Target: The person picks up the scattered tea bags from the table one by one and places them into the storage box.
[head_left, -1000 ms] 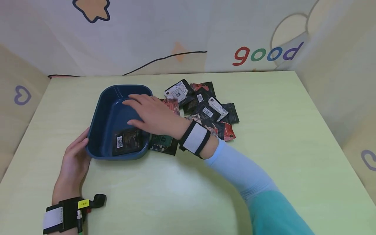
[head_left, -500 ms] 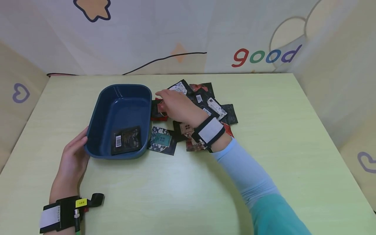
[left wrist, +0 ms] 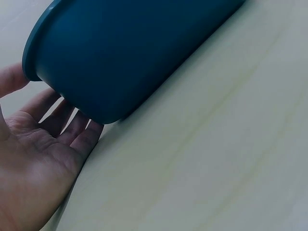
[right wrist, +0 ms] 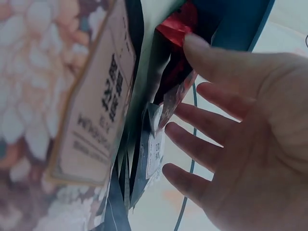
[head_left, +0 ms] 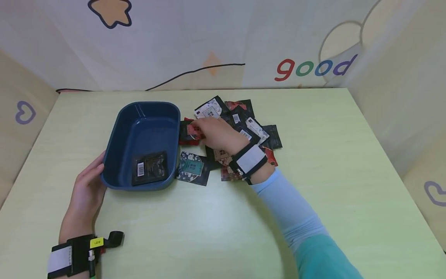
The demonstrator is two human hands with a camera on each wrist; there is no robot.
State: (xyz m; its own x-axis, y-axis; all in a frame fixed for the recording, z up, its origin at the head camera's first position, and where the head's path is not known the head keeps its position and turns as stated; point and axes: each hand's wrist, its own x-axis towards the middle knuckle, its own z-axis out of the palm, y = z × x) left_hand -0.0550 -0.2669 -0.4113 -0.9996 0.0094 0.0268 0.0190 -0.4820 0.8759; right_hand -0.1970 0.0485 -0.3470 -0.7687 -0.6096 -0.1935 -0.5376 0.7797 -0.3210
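A deep blue plastic bin stands at the left of the table, with a black sachet lying in its near end. My left hand rests against the bin's near-left corner; in the left wrist view the fingers touch the outer wall below the rim. My right hand is over the sachets just right of the bin, its fingers at a red and black sachet. The right wrist view has the thumb at that sachet's red foil, fingers extended and spread beside it. Fingertip contact is partly hidden.
Several sachets, black, red and floral, are heaped right of the bin, such as a white floral one. A floral sachet with a teal label lies against the bin's right side. A printed curtain hangs behind the table.
My right hand has come out from over the bin to the right, then dropped slightly to the red and black sachet. My left hand has stayed at the bin.
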